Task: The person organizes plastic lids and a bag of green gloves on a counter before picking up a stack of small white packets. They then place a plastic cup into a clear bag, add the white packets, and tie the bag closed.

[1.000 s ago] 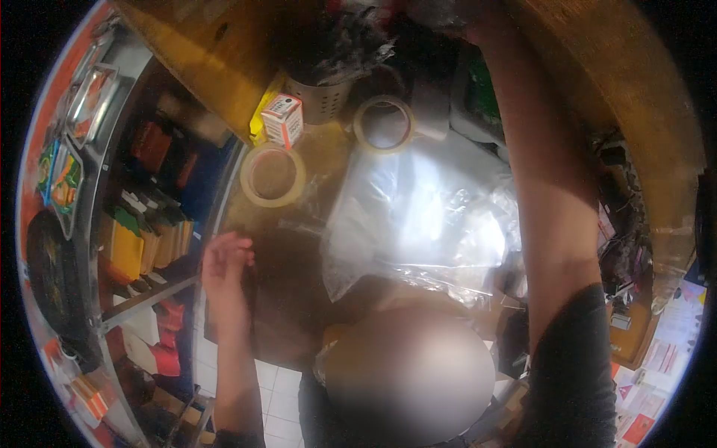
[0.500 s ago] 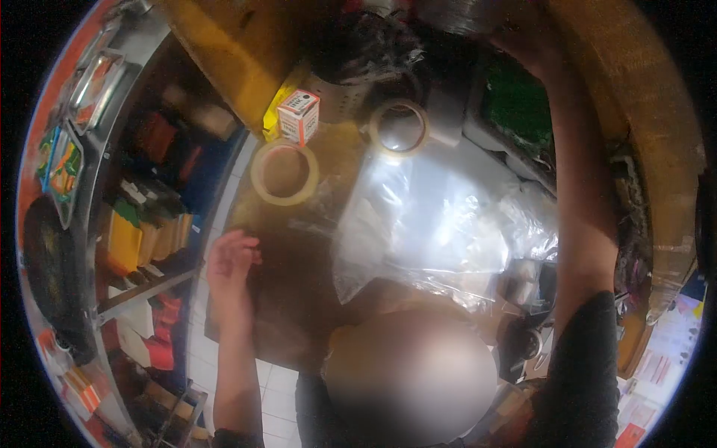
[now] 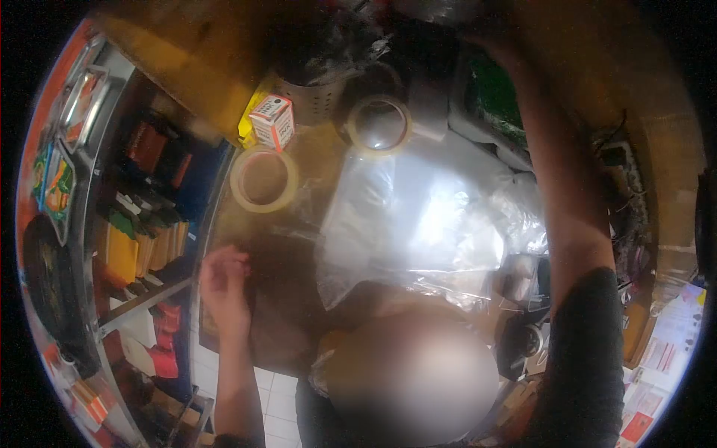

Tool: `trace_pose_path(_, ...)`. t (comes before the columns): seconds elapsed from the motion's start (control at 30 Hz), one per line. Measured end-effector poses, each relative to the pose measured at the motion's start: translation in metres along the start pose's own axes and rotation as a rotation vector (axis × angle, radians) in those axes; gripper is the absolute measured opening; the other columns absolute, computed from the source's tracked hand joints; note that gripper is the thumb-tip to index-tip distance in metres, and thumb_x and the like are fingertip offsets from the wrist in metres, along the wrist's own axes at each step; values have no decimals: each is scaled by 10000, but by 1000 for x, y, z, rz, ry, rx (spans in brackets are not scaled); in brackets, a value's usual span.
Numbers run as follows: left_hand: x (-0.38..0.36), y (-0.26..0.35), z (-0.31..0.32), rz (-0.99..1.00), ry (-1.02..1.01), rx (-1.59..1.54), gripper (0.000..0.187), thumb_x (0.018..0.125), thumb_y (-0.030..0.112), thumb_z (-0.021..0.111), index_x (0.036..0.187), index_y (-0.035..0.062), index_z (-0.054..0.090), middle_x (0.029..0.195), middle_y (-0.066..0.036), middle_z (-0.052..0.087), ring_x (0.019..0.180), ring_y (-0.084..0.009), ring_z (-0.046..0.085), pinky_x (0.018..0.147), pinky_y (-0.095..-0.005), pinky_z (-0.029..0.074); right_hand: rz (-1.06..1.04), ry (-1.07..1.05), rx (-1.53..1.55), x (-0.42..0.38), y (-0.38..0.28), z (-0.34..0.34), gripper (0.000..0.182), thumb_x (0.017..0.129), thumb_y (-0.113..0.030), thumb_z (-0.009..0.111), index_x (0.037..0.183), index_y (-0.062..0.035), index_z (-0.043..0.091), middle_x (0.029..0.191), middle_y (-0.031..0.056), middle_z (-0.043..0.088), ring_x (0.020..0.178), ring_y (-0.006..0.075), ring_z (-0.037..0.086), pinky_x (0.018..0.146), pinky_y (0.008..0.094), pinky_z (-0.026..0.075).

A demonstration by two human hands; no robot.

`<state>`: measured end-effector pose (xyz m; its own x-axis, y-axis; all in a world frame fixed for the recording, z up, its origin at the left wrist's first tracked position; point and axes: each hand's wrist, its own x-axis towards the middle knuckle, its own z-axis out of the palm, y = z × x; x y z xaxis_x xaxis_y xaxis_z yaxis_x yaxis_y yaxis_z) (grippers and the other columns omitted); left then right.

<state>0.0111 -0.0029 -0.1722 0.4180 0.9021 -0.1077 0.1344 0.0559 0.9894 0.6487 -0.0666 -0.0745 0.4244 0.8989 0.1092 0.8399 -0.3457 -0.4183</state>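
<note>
My left hand (image 3: 224, 275) is over the left edge of the brown table (image 3: 276, 299), with loosely curled fingers slightly apart and nothing visible in them. My right arm reaches up to the top of the view, where my right hand (image 3: 482, 33) is dark and blurred; its fingers and anything they hold cannot be made out. Clear plastic bags (image 3: 426, 216) lie on the table between the arms. One roll of tape (image 3: 264, 179) lies above my left hand, near a red-and-white box (image 3: 272, 122). Another tape roll (image 3: 379, 125) rests at the top of the bags.
A perforated metal container (image 3: 314, 93) stands behind the box. Near my right forearm is a tray with green material (image 3: 489, 89). Shelves with yellow and red items (image 3: 123, 254) are at the left. A blurred round shape (image 3: 414, 377) covers the lower middle.
The view has shifted, so the tapes, box and bags appear further left. My left hand appears slightly lower and further left. My right arm still reaches up.
</note>
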Motion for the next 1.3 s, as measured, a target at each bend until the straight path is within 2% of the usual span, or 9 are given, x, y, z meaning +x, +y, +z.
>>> trace_pose_path(0.13,2,-3,-5,27,-3,-7,225,971,150,645,1156,34,591,982,-60,658,888,-120,593,764,-252,486,32,-127,191,20,16,-19,300,779,-250,799,983,-40,735,863,89,730,931,237,687,849,408,547)
trace_pose_path(0.4,-2,-1,0,-2,45,-49,213,968,150,652,1140,39,593,964,-54,657,837,-116,580,729,-249,479,2,52,15,17,17,-6,347,779,-218,792,1063,-42,700,970,96,704,989,249,663,895,405,525)
trace_pose_path(0.63,0,1,1,29,19,-72,221,960,106,618,1160,20,579,961,-78,664,814,-129,581,718,-269,489,-7,202,-72,-6,27,-36,402,778,-190,787,1134,-43,669,1064,103,681,1039,260,642,936,401,507)
trace_pose_path(0.73,-2,6,5,-1,32,-82,209,964,110,611,1151,19,584,955,-75,662,798,-127,570,709,-266,479,-21,215,-104,-6,32,-34,428,778,-178,784,1164,-44,656,1105,105,671,1061,265,633,953,400,499)
trace_pose_path(0.97,-4,-2,6,74,26,9,185,960,128,634,1114,27,614,952,-43,666,810,-101,577,715,-245,474,-100,208,-154,18,45,0,493,778,-150,778,1235,-46,625,1199,112,648,1111,276,612,994,397,480)
trace_pose_path(1.03,-5,-4,3,92,7,67,174,964,124,611,1107,25,619,963,-57,673,823,-111,585,726,-260,484,-92,196,-273,21,44,0,497,797,-148,766,1258,-44,613,1218,128,641,1129,284,607,1001,393,475)
trace_pose_path(1.13,-4,-3,5,97,19,29,161,957,134,627,1077,25,632,950,-42,675,819,-104,595,733,-255,485,-49,209,-271,9,36,-16,497,805,-161,758,1265,-44,610,1229,128,636,1137,283,603,1007,393,470)
trace_pose_path(1.23,-12,11,10,80,73,144,145,932,105,647,1055,29,658,953,-63,692,800,-145,631,777,-300,511,20,254,-279,-19,27,-39,496,814,-175,750,1271,-44,607,1240,128,631,1145,282,599,1013,392,466)
trace_pose_path(1.3,-11,54,30,648,-246,480,150,914,82,664,1056,34,672,1005,-86,702,787,-198,655,843,-358,525,56,274,-301,-37,16,-52,496,819,-183,744,1275,-44,606,1247,128,627,1150,281,596,1017,392,463)
